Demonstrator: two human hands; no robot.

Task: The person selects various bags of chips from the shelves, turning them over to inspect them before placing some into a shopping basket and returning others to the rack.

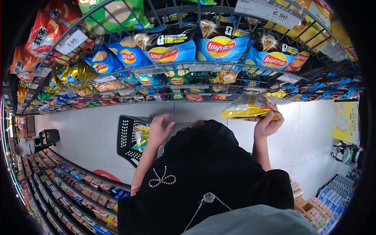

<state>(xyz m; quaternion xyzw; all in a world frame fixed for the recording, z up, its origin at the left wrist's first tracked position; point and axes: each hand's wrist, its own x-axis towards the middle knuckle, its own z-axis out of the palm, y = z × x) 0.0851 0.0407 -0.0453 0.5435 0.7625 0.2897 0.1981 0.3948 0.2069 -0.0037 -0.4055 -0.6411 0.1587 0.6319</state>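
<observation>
My right hand [270, 120] grips a yellow and silver bag of chips [244, 109] by its right end, out over the floor in front of the shelves. My left hand [159, 130] is held in front of my body with its thumb apart from the fingers and nothing visible in it; the fingertips are slightly blurred. Just left of that hand is a black shopping basket [127, 135], partly hidden by my forearm. Inside the basket lies a packet with yellow and green on it [141, 135].
Wire shelves ahead carry blue Lay's bags [217, 47], other snack bags and price tags [270, 11]. Lower shelves of small packets [86, 182] run along the left behind me. A person [26, 147] with a dark basket [49, 137] is far left. A yellow sign [345, 121] stands right.
</observation>
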